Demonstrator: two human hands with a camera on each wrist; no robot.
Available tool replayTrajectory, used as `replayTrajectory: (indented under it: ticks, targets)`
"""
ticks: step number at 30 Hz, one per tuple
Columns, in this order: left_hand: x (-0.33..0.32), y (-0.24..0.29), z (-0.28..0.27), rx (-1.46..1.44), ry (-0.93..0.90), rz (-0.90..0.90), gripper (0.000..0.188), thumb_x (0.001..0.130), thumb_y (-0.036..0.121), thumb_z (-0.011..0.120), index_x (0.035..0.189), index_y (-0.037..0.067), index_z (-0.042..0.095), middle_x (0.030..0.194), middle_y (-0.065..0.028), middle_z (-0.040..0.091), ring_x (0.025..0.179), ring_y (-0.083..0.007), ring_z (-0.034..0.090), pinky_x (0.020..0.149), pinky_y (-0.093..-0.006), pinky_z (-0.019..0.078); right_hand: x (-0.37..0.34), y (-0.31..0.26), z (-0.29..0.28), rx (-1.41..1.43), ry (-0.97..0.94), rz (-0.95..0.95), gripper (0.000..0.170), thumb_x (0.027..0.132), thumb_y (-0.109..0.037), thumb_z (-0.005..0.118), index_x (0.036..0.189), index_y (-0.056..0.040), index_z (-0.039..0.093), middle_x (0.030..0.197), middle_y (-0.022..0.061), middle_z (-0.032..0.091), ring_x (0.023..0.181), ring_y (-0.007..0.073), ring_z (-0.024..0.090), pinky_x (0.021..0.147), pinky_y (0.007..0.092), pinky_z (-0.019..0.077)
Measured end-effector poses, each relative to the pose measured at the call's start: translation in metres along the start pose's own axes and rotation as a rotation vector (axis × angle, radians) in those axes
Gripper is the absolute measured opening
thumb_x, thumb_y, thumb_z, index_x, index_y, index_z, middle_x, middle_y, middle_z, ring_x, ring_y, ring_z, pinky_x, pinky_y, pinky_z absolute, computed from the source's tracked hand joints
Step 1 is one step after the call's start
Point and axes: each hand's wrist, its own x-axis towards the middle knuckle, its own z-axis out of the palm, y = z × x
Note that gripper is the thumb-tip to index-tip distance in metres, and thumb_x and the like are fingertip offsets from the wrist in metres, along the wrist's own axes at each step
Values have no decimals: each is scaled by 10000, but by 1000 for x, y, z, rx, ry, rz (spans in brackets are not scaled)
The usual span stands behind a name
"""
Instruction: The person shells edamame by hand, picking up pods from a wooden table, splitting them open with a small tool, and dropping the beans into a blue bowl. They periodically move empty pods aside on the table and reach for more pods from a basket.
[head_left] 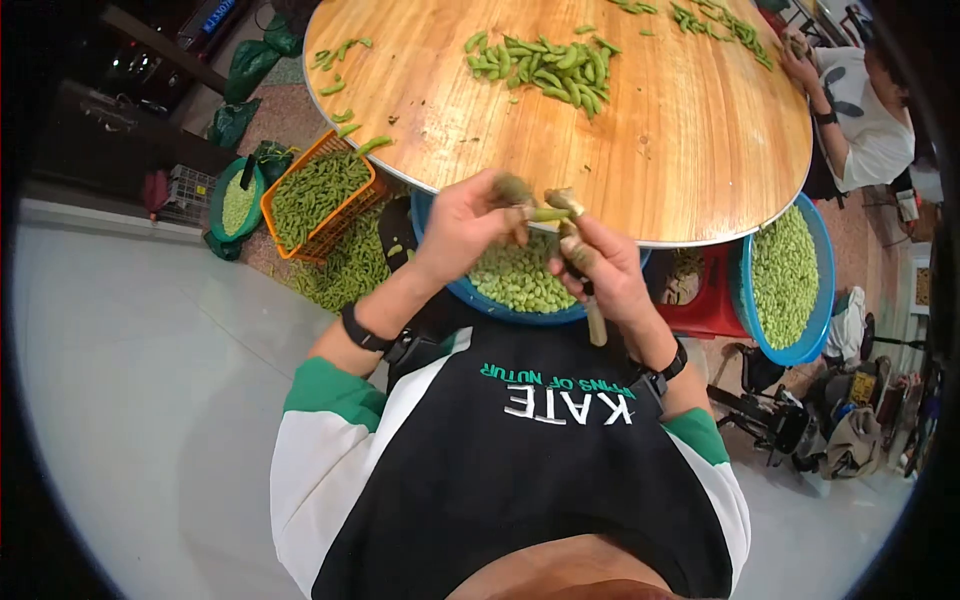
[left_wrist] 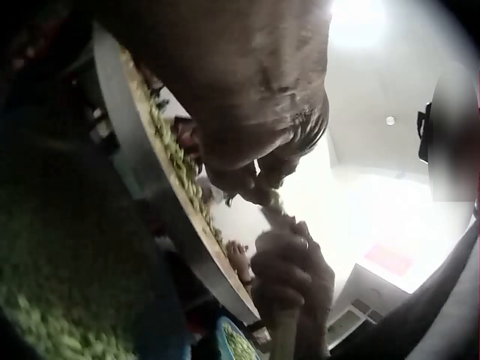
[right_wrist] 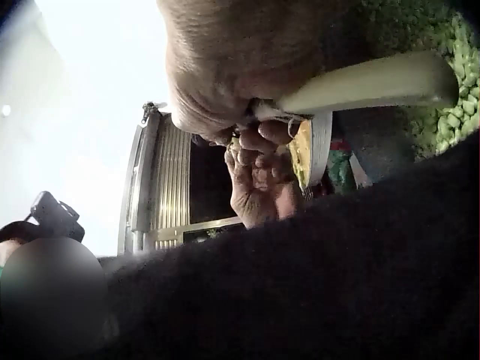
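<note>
Head view: at centre, the left hand [head_left: 462, 222] is pinching a green pod [head_left: 546, 214]; the right hand [head_left: 615, 270] is gripping a pale handle [head_left: 597, 325]. Shelled beans [head_left: 525, 287] are heaping below, but unshelled pods [head_left: 565, 68] at upper centre suggest much remaining. Left wrist: fingers are meeting mid-frame. Right wrist: the handle is jutting right.

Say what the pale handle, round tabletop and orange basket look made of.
Pale handle: smooth, perhaps plastic or wood; no grain shows.
Round tabletop: wood or wood-effect, smooth, with grain bands.
Orange basket: probably plastic, finish unclear; uniform color, slotted walls.
</note>
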Motion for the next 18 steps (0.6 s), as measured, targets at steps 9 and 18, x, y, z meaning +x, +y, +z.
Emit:
replayTrajectory:
  ticks: [9, 18]
  targets:
    - [75, 57, -116, 1495, 384, 534, 133, 773, 59, 550, 890, 12, 593, 870, -192, 604, 837, -381, 579, 760, -455, 462, 22, 3, -35, -88, 268, -199, 376, 973, -125, 441, 1339, -45, 463, 792, 7, 562, 539, 27, 437, 458, 172, 357]
    - [234, 15, -128, 1476, 357, 109, 215, 750, 111, 584, 913, -15, 646, 955, -252, 642, 936, -393, 624, 805, -441, 496, 23, 7, -37, -179, 331, -208, 361, 984, -124, 428, 1329, -17, 440, 804, 29, 566, 538, 29, 450, 462, 176, 377]
